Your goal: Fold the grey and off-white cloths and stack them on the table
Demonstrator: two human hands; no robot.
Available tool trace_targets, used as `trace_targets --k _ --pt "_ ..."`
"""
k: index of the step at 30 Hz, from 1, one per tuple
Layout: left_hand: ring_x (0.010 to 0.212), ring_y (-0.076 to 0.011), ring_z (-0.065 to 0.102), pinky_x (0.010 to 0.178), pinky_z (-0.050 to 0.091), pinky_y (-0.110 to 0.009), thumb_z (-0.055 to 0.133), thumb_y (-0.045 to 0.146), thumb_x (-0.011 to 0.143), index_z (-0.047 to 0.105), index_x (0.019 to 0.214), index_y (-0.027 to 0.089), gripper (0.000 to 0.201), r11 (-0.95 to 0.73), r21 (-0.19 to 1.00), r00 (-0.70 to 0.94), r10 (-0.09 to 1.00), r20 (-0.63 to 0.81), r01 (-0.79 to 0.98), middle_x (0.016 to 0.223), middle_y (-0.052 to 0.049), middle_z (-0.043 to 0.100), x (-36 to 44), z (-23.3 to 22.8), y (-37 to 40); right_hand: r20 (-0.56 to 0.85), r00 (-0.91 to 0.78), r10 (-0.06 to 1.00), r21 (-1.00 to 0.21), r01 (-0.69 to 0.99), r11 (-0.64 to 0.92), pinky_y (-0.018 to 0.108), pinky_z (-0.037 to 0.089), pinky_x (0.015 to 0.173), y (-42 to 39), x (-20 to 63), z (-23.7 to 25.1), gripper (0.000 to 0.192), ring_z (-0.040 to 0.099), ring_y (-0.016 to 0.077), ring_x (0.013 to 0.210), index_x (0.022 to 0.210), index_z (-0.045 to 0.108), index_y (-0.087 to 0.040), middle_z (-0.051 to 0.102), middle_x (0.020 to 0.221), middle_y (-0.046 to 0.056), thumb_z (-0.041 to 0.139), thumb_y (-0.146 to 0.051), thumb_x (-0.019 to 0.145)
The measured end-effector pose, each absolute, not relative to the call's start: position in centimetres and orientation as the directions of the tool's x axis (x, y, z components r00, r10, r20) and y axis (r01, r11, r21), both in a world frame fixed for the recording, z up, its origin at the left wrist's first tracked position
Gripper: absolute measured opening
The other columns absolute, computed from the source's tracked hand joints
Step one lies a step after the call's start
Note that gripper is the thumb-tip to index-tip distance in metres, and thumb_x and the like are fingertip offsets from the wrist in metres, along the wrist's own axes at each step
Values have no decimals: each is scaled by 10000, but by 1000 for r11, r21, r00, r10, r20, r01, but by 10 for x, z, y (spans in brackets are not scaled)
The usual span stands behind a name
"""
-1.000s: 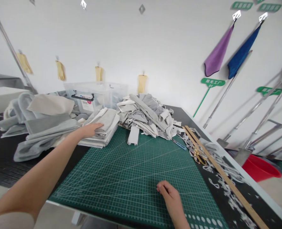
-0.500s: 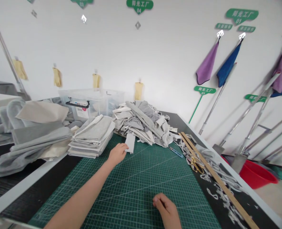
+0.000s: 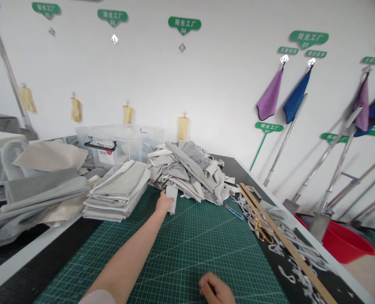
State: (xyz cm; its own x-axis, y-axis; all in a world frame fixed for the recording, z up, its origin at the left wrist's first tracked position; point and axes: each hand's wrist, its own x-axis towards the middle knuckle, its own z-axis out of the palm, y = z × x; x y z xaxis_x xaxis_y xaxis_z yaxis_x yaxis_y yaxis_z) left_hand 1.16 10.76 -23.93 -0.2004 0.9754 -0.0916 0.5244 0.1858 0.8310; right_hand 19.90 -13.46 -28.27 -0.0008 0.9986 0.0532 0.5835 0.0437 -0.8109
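Observation:
My left hand [image 3: 163, 203] reaches far across the green cutting mat [image 3: 190, 249] and closes on a small white-grey fabric piece [image 3: 172, 198] at the front edge of a loose heap of grey fabric scraps [image 3: 187, 169]. To its left lies a neat stack of folded grey pieces [image 3: 118, 190]. My right hand [image 3: 216, 289] rests on the mat near the bottom edge, fingers curled, holding nothing that I can see.
Bulky grey and beige fabric [image 3: 32, 185] lies at the left, with a clear plastic bin [image 3: 118, 141] behind it. A wooden ruler [image 3: 282, 240], gold scissors [image 3: 262, 230], a blue tool [image 3: 233, 211] and white trimmings lie along the right side. A red basin [image 3: 346, 242] sits beyond the table.
My left hand left the folded stack, swung right across the mat and took hold of the small fabric piece. The view tilted upward; my right hand stayed put.

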Motion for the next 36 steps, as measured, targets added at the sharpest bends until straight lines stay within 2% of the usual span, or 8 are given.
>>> trace_targets --k 3,6,14,21,25,29,36 --pt "872 -170 511 726 420 -321 494 258 743 428 1044 119 338 269 879 -172 961 -217 394 1002 -88 506 22 -245 122 64 -1 998 -806 589 52 196 321 490 -136 199 -282 338 456 111 510 562 490 -197 496 526 -16 337 -453 721" --pt "841 -151 507 702 437 -338 429 280 787 460 1020 126 281 331 909 -136 942 -305 254 988 -65 498 30 -253 126 61 10 998 -803 595 43 195 321 488 -136 198 -280 326 456 109 508 562 496 -199 500 527 -18 346 -442 720" --pt "820 -145 512 686 444 -327 428 270 788 458 1019 122 277 307 950 -107 944 -312 -63 975 -65 503 22 -269 119 66 -4 998 -825 563 57 194 333 509 -137 198 -275 316 468 110 522 564 510 -197 519 537 -16 355 -423 721" --pt "764 -124 522 649 453 -300 425 267 790 475 982 112 252 294 937 -122 940 -319 -189 922 -55 521 16 -274 118 34 -16 999 -832 553 37 193 329 517 -138 198 -270 295 458 109 537 586 496 -192 499 552 -17 350 -403 730" --pt "619 -97 540 567 453 -253 471 185 761 511 892 92 166 259 934 -140 944 -299 -247 755 -27 564 14 -278 113 19 -21 1000 -836 548 27 197 323 515 -138 198 -271 288 453 112 536 573 477 -189 482 544 -18 357 -398 731" --pt "503 -133 556 503 436 -246 528 1 624 546 791 69 182 218 926 -156 949 -275 -308 577 -28 585 10 -277 103 21 -25 999 -841 540 31 202 319 512 -137 199 -274 295 458 116 538 579 475 -189 485 547 -18 351 -407 734" --pt "485 -148 557 484 443 -255 495 -22 600 551 786 63 211 193 918 -145 956 -256 -346 553 -48 593 4 -273 86 18 -38 999 -842 538 35 203 322 541 -139 199 -265 276 469 118 564 588 484 -186 494 565 -18 365 -385 738"
